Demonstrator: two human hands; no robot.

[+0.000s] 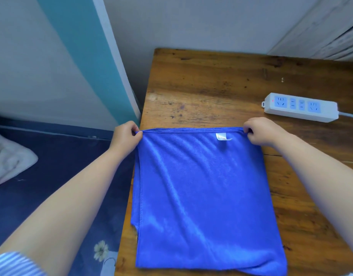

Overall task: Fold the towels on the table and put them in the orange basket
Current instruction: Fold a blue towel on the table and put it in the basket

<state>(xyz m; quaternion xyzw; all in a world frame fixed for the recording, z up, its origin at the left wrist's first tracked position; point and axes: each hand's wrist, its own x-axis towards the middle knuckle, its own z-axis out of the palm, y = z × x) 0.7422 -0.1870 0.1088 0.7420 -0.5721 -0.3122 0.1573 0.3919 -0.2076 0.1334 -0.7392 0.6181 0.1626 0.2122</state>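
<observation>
At far left, a pale bundle of bedding (9, 158) lies on a dark blue floral-printed cover (58, 176), with a teal wall panel (86, 56) rising behind it. A striped sleeve cuff (12, 263) shows at the lower left corner, where a person's bare forearm reaches forward. The left hand (126, 137) pinches the far left corner of a blue towel (201, 196) between thumb and curled fingers, right at the left edge of a worn wooden table (211, 80). The towel lies doubled over on the table's near half, its far edge drawn taut and straight between the two hands, its left side running along and slightly over the table's edge, and its near edge reaching almost to the bottom of the view. Two layers are visible along the towel's left side, where a stitched hem sits just inside the outer edge. A small white label (223, 136) sits on the cloth just below the far edge, nearer the right hand. The right hand (261, 132) grips the far right corner of the towel, fingers curled around the cloth with knuckles facing up. Beyond that hand, near but apart from the towel, a white power strip (300, 107) with blue sockets rests on the table, its cord (350, 115) leading off to the right. The orange basket is not in view.
</observation>
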